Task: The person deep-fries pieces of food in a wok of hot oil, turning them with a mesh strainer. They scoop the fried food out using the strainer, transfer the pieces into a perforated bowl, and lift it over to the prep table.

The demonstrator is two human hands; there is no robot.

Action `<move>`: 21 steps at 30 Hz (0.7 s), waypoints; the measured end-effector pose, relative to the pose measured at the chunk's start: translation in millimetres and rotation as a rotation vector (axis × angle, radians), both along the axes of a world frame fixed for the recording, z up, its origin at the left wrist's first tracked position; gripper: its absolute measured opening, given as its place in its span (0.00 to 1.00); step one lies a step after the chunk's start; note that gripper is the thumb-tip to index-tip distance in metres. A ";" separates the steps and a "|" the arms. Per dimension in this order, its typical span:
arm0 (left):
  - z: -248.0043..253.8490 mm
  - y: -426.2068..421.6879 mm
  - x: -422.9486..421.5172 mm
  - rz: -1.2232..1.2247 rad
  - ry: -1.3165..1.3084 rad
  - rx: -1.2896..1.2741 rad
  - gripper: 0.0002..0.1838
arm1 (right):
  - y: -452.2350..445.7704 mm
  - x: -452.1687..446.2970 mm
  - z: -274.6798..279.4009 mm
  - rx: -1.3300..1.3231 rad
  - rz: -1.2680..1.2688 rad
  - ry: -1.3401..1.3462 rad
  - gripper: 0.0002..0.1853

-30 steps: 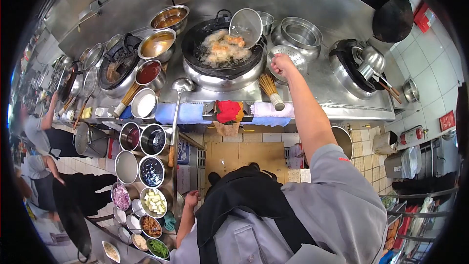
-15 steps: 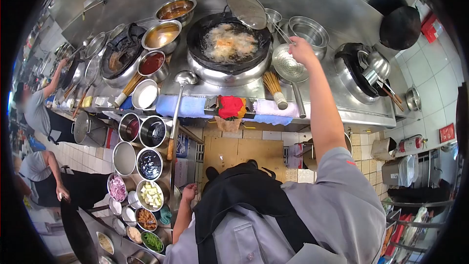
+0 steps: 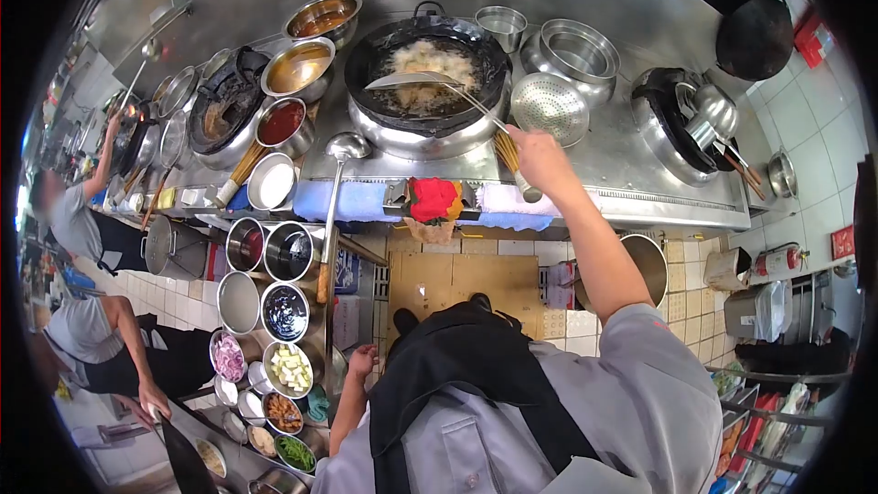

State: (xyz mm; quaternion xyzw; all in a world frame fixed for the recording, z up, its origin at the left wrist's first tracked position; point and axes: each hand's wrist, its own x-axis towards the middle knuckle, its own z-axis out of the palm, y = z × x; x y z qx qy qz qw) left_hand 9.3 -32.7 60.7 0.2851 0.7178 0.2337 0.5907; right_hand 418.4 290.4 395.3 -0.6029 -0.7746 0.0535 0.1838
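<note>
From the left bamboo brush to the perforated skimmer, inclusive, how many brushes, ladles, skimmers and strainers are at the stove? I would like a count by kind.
Bamboo brushes: 2
Wooden-handled ladle: 1
Perforated skimmer: 1
Long-handled strainer, in the right hand over the frying wok: 1
Total: 5

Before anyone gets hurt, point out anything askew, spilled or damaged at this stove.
The ladle looks awkwardly placed: its bowl rests on the steel counter, but its long handle juts past the front edge, where it could perhaps be bumped. I see no obvious spill or damage around the wok.
</note>
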 end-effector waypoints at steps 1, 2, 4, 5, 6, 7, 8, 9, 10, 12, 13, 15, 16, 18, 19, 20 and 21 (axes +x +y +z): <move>1.9 0.5 1.4 0.021 -0.019 -0.015 0.13 | -1.1 -2.7 -7.0 -0.025 -0.030 -0.030 0.22; 3.8 1.0 2.1 0.042 -0.038 -0.030 0.13 | -0.8 -5.6 -13.6 -0.029 -0.038 -0.027 0.22; 9.7 4.9 2.6 -0.021 -0.005 -0.048 0.13 | 1.0 -9.6 -33.4 0.004 -0.045 -0.072 0.24; 11.6 7.3 3.1 -0.073 0.025 -0.060 0.13 | 3.0 -11.3 -44.9 -0.032 -0.042 -0.065 0.22; 12.8 9.1 4.2 -0.079 0.026 -0.060 0.13 | 2.8 -12.0 -49.9 -0.032 -0.047 -0.064 0.22; 13.7 11.2 5.7 -0.048 0.015 -0.061 0.13 | 1.9 -12.8 -54.0 -0.035 -0.044 -0.083 0.22; 15.3 14.0 5.4 -0.016 0.005 -0.061 0.13 | 1.4 -13.6 -56.8 -0.037 -0.039 -0.100 0.23; 14.9 17.8 4.8 -0.014 0.007 -0.055 0.13 | -1.0 -12.1 -51.6 -0.059 -0.057 -0.073 0.22; 8.6 19.6 3.4 0.008 -0.007 -0.045 0.12 | -4.1 -8.4 -44.8 -0.054 -0.053 -0.071 0.22; 9.9 23.0 2.9 0.040 -0.022 -0.030 0.12 | -9.2 1.2 -32.6 -0.070 -0.072 -0.086 0.21; 18.1 24.6 6.3 0.032 -0.003 -0.036 0.12 | -9.9 4.9 -30.5 -0.051 -0.076 -0.042 0.21; 22.7 23.0 12.7 0.031 0.013 -0.042 0.12 | -11.1 7.2 -33.3 -0.045 -0.068 -0.039 0.21; 20.3 20.1 14.4 0.024 0.009 -0.025 0.13 | -11.6 8.8 -33.2 -0.040 -0.068 -0.032 0.21; 12.5 17.0 12.0 0.023 0.008 0.003 0.13 | -10.3 15.6 -22.9 -0.035 -0.051 -0.001 0.21; 7.2 12.7 9.4 0.010 0.012 -0.001 0.13 | -9.7 19.5 -16.3 -0.040 -0.037 0.028 0.20; 0.9 10.0 7.2 -0.004 0.015 -0.006 0.13 | -7.5 25.1 -11.3 -0.036 -0.032 0.026 0.20; 5.3 9.5 7.5 -0.006 0.022 -0.035 0.13 | -4.2 31.6 -6.2 0.016 -0.008 0.118 0.19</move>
